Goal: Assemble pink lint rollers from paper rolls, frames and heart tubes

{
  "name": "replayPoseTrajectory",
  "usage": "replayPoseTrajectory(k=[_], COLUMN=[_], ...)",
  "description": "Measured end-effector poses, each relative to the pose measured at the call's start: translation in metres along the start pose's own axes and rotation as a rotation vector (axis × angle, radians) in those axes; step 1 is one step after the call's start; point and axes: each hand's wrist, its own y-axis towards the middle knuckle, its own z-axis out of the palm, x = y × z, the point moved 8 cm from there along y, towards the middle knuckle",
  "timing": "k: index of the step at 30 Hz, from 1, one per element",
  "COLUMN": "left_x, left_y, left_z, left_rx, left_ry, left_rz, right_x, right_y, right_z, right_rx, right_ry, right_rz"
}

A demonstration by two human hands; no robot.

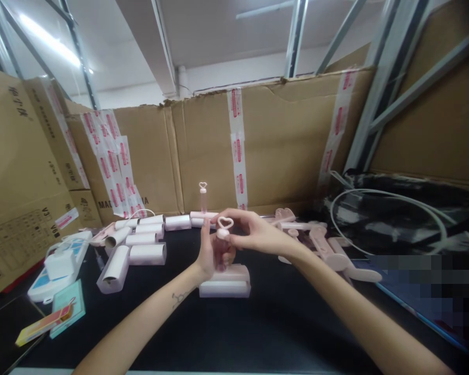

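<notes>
A small see-through pink tube with a heart-topped cap [223,234], which looks like a bubble wand tube, stands upright between my hands. My left hand [207,255] is closed around its body. My right hand [254,232] reaches over from the right, its thumb and fingers closed at the tube just under the cap. The fingers partly hide the tube's lower part. Just below my hands, a pinkish clear case with a white roll [224,288] lies on the black table [234,333]. A second heart-topped tube [204,200] stands upright behind my hands.
Several white rolls in clear cases [148,254] lie at the left. Pale pink plastic parts [328,250] pile up at the right. A power strip with a white charger [60,265] and small boxes [68,307] sit far left. Cardboard [203,151] walls the back.
</notes>
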Motion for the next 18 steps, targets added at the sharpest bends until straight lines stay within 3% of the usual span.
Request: replayPoseTrajectory(k=[3,6,11,18], left_x=[0.0,0.001,0.0,0.001], left_y=[0.0,-0.001,-0.001,-0.001], left_z=[-0.002,-0.002,0.0,0.002], left_rx=[-0.037,-0.069,-0.028,0.014], left_ry=[-0.021,-0.043,-0.056,-0.017], left_rz=[0.011,0.004,0.028,0.052], right_x=[0.001,-0.01,-0.015,-0.014], right_y=[-0.002,-0.004,-0.007,-0.008], right_z=[0.005,0.01,0.006,0.006], right_rx=[-0.013,-0.05,-0.203,-0.18], right_ry=[-0.024,0.005,0.076,0.06], right_rz=[-0.036,0.058,0.076,0.101])
